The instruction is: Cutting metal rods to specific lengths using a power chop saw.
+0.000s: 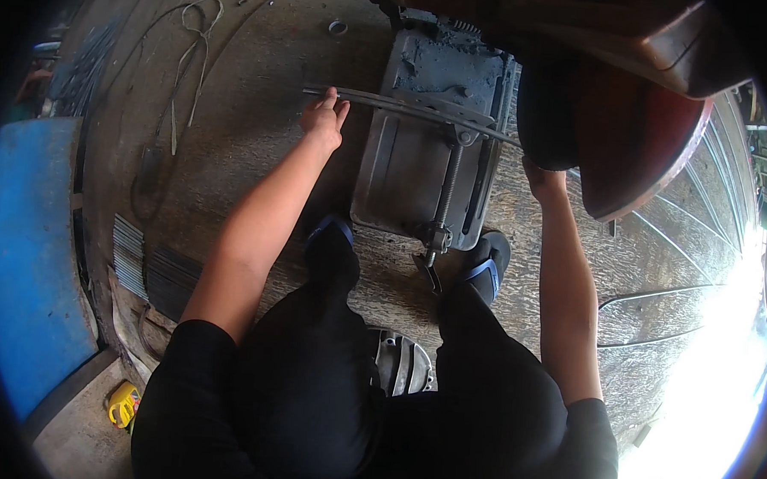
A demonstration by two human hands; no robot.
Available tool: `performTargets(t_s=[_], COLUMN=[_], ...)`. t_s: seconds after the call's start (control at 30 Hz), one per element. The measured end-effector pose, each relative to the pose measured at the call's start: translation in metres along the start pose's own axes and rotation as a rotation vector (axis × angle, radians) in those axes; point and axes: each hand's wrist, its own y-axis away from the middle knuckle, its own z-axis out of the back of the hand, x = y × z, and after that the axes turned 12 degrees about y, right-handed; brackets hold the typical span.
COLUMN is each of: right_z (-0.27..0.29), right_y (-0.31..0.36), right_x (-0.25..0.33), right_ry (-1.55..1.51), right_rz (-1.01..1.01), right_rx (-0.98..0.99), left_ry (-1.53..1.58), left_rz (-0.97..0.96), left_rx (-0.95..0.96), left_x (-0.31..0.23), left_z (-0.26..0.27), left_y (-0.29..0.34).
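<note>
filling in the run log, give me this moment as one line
left hand: holds metal rod | right hand: partly hidden, grip unclear | metal rod: across machine base

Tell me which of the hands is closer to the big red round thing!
Right. The right hand is just left of the red guard, fingers mostly hidden; the left hand is much farther left, holding the metal bar.

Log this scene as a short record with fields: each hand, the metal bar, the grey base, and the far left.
Left hand: holding the metal bar near its left end
Right hand: partly hidden behind dark housing; grip unclear
Metal bar: crosses over the grey base
Grey base: threaded screw attached
Far left: blue panel, yellow tape measure below
</note>
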Motion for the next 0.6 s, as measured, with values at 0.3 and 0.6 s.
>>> performTargets(t_s=[0.3,0.6], right_z=[-0.049,-0.026], right_y=[0.002,0.009], right_x=[-0.061,-0.04], right_ry=[-0.55,0.412], right_rz=[-0.345,0.201], right_rx=[-0.131,-0.167], left_ry=[-0.014,-0.021], left_rz=[0.002,0.0], left_rx=[0.017,0.01], left_x=[-0.004,-0.001], left_z=[0.0,0.0], left_y=[0.006,0.004])
